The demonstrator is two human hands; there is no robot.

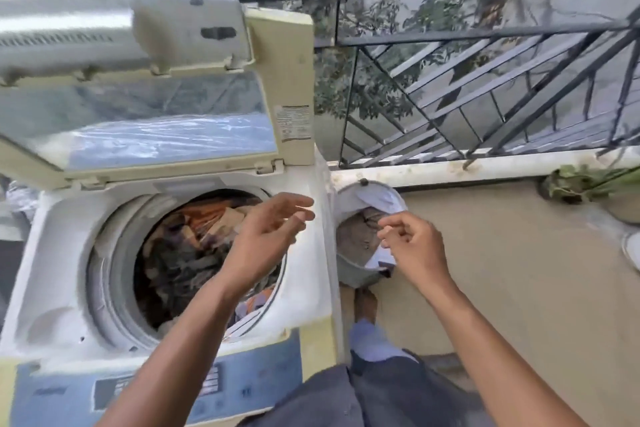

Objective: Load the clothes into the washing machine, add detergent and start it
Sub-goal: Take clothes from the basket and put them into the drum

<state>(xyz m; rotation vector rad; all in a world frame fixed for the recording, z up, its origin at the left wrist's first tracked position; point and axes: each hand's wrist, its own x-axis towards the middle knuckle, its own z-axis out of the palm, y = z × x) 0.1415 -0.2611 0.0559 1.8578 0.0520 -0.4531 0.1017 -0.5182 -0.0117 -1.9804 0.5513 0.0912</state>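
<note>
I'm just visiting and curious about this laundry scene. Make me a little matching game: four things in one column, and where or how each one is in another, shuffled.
Things:
1. washing machine lid
2. drum
3. bucket
4. left hand

States:
A. on the floor beside the machine, clothes inside
B. raised open
C. holding nothing, over the drum's right edge
D. filled with mixed clothes

Pairs: 1-B, 2-D, 3-A, 4-C
</note>
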